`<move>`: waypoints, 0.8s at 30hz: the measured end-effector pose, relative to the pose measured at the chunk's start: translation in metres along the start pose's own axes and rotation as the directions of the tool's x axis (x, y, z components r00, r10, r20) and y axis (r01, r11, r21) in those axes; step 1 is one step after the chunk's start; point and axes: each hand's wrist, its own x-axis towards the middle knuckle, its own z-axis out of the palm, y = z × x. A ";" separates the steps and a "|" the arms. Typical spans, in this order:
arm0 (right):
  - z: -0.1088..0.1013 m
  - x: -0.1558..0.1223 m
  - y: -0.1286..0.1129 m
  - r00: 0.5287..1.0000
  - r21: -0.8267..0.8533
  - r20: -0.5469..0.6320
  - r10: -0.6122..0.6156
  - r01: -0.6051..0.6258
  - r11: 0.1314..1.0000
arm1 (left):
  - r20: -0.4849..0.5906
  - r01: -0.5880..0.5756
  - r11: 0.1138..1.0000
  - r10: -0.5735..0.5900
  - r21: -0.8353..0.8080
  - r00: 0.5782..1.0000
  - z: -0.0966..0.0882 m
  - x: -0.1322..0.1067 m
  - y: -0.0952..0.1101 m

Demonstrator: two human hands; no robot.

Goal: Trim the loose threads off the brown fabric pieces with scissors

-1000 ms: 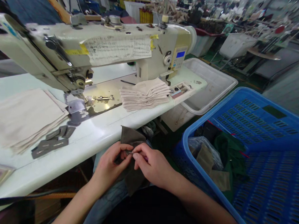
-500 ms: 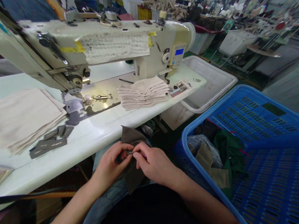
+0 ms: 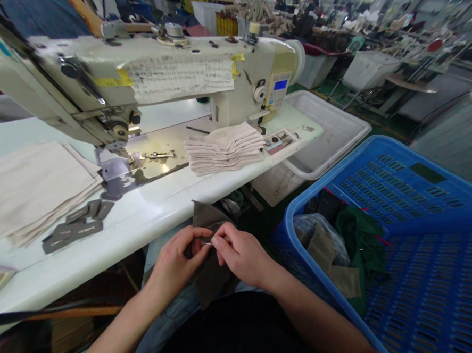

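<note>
Fabric piece: a dark grey-brown fabric piece (image 3: 206, 215) is held over the person's lap, just below the front edge of the table (image 3: 149, 220). Its top corner stands up and the rest hangs down between the wrists.
Change: almost none. Both hands keep the same pinch as half a second ago, and the cloth has not shifted.
Left hand: the left hand (image 3: 176, 266) is closed, with thumb and fingers curled onto the cloth's left side.
Right hand: the right hand (image 3: 241, 254) is closed, its fingertips pinched on a small metal bit (image 3: 207, 243) that touches the cloth. The bit is too small to identify.
Table: small dark patches (image 3: 77, 222) lie near the table's front edge, to the left. A beige stack (image 3: 31, 185) lies behind them, and a second beige pile (image 3: 225, 146) sits beside the sewing machine (image 3: 166, 71).
Right side: the rim of a blue basket (image 3: 298, 201) stands near the right forearm, with a white tub (image 3: 334, 134) beyond it.
Open room: there is a gap between the table edge and the basket. The hands are hemmed in by the table ahead and the basket to the right.
</note>
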 end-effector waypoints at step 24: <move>0.003 -0.001 0.014 0.921 -0.119 -0.274 -0.276 0.252 0.960 | 0.138 0.307 0.866 -0.275 -0.395 0.952 -0.011 -0.004 0.006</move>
